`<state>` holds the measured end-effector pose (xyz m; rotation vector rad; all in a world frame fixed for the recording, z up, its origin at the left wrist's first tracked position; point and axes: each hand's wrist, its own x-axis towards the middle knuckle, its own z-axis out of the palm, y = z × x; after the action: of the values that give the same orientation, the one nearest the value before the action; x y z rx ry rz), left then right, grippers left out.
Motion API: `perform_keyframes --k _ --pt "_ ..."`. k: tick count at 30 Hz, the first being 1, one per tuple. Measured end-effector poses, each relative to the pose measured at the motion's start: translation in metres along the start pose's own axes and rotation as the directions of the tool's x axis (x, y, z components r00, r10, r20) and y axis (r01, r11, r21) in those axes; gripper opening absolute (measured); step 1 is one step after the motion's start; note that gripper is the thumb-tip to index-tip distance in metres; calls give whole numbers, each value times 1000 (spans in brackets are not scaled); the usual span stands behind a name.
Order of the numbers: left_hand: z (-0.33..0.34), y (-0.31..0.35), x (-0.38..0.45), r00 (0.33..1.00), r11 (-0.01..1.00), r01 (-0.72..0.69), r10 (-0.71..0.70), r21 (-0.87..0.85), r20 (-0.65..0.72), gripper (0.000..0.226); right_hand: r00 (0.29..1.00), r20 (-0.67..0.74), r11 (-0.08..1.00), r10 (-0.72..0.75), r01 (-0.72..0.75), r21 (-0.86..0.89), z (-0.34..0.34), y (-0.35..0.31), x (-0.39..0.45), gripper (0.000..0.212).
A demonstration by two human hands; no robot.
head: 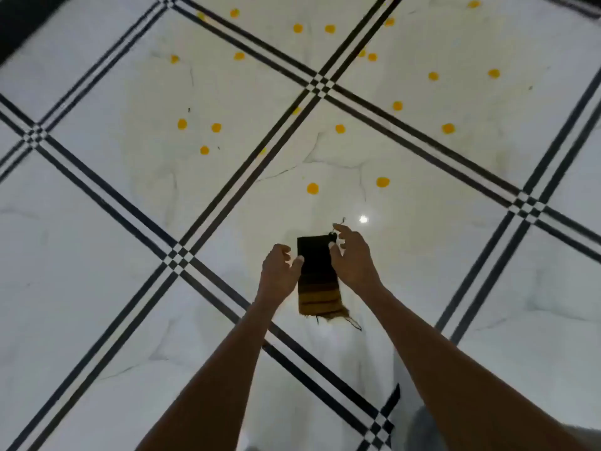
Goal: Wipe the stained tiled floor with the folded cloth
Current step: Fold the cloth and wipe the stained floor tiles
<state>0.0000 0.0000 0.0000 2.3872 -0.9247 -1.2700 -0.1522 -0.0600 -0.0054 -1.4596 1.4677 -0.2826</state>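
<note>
Two hands flank a folded dark cloth [317, 275]: left hand [279, 271] loosely curled, right hand [353, 258] spread, neither clearly gripping; orange stains [312, 188] at twelve o'clock.

Folded cloth and a very spotty floor

The cloth [317, 275] is folded into a narrow strip, mostly black with mustard-yellow stripes and frayed threads at its near end, lying between the two hands. The white marble-look tiled floor [113, 196] has dark double border lines, and orange-yellow stains [312, 188] dot the tiles beyond the cloth.
</note>
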Motion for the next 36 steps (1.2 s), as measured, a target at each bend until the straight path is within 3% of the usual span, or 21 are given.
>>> perform_keyframes --k 2,5,10,13,16,20,23,26,30,32,36 --pt "19 -5 15 997 999 -27 29 26 -73 56 994 -110 999 1 3 38 17 15 7 47" --pt "40 -1 27 984 997 0 -13 -74 -178 65 975 -213 997 -62 70 33 36 30 9 44" --pt "42 3 58 992 986 10 -31 -165 -122 38 951 -309 986 -13 64 155 41 33 33 36" --pt "27 6 60 997 957 -64 51 -282 -55 34 953 -266 947 147 -58 315 29 22 37 39" --pt "8 14 45 988 916 -120 149 -383 46 29 971 -79 885 227 -171 434 17 20 34 45" --pt "-18 29 33 966 828 -197 255 -526 41 27 946 281 839 163 -283 465 2 13 34 58" --pt "-38 38 40 957 770 -236 290 -593 -4 30 908 417 810 47 -279 516 -4 9 40 46" --pt "-53 37 43 957 725 -253 283 -641 -58 34 894 435 814 -110 -170 555 -8 5 38 36" --pt "-55 31 39 960 685 -260 257 -681 -108 36 886 429 805 -173 -124 580 -13 -6 25 40" --pt "-51 31 40 963 676 -258 241 -690 -124 38 908 396 811 -135 -128 571 -13 -9 23 39" --pt "-41 28 39 975 728 -221 149 -649 -165 53 989 145 790 40 -120 602 -17 -21 29 27"
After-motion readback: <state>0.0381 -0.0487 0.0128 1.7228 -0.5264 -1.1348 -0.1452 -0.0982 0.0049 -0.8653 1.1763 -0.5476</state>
